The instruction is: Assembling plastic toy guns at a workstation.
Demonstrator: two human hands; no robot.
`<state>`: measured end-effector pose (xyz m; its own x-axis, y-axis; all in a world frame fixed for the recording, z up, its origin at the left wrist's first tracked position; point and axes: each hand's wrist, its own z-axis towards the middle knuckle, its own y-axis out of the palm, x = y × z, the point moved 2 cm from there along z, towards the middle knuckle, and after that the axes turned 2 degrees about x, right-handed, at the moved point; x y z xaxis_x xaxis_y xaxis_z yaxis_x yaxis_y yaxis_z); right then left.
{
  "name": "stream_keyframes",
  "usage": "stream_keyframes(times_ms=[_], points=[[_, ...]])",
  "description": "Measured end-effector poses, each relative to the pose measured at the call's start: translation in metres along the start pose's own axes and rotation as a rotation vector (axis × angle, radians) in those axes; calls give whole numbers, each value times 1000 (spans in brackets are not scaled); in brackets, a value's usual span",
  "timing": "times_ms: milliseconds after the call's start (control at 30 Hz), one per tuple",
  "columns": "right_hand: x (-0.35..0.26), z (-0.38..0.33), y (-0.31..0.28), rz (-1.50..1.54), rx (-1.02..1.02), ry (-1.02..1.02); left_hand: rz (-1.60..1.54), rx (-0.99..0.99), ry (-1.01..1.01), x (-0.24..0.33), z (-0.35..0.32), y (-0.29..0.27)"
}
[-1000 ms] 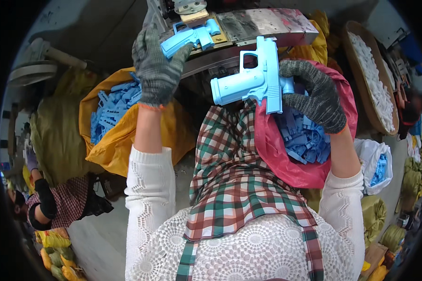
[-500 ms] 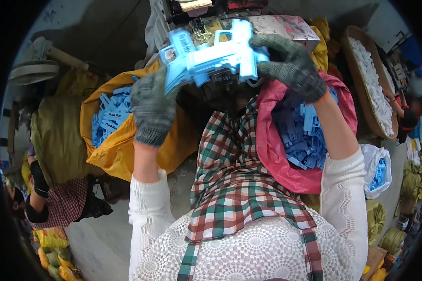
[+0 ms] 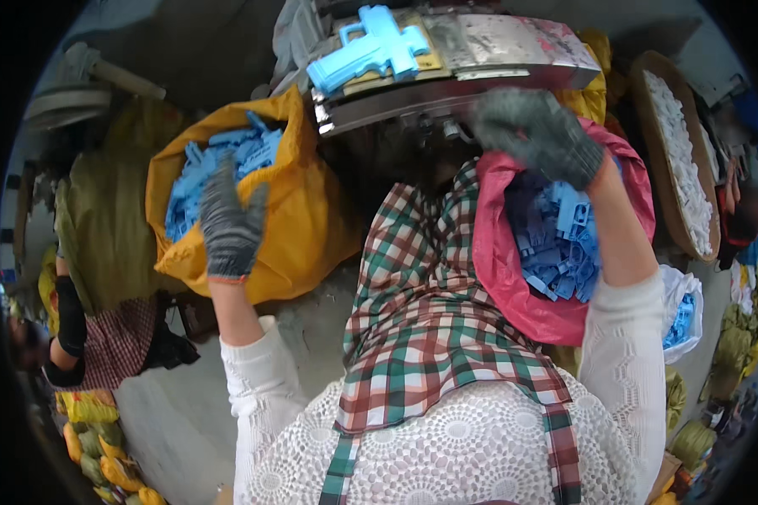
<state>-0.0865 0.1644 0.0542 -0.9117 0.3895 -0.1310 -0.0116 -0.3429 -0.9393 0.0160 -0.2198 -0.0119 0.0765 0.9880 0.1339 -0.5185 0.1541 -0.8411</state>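
A light-blue plastic toy pistol piece (image 3: 377, 52) lies on the metal bed of a machine (image 3: 480, 52) at the top, touched by neither hand. My left hand (image 3: 232, 223), in a dark grey knit glove, reaches over the near side of a yellow sack (image 3: 312, 227). Its fingers stretch out, the thumb stands apart, and nothing shows in it. The sack holds many blue toy gun pieces (image 3: 195, 189). My right hand (image 3: 543, 139), gloved alike, hovers by the rim of a pink sack (image 3: 501, 261); its fingers are blurred. More blue pieces (image 3: 564, 244) fill that sack.
On the right stands a long tan basket (image 3: 664, 143) of white pieces, with another person's arm beside it. A small white bag (image 3: 689, 324) holds blue pieces. At the left are an olive sack (image 3: 101, 227) and another person's dark sleeve (image 3: 69, 311).
Both hands have let go of the blue pieces they held up. One blue piece now rests on the machine. My left hand has moved down and left to the yellow sack; my right hand is slightly lower.
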Motion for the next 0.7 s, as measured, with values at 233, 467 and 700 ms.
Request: stream_keyframes(times_ms=[233, 467, 700], points=[[-76, -214, 98, -21, -727, 634, -425, -685, 205, 94, -7, 13], [-33, -285, 117, -293, -501, 732, -583, -822, 270, 130, -13, 27], [-91, -104, -20, 204, 314, 761, -1755, -1131, -140, 180, -55, 43]])
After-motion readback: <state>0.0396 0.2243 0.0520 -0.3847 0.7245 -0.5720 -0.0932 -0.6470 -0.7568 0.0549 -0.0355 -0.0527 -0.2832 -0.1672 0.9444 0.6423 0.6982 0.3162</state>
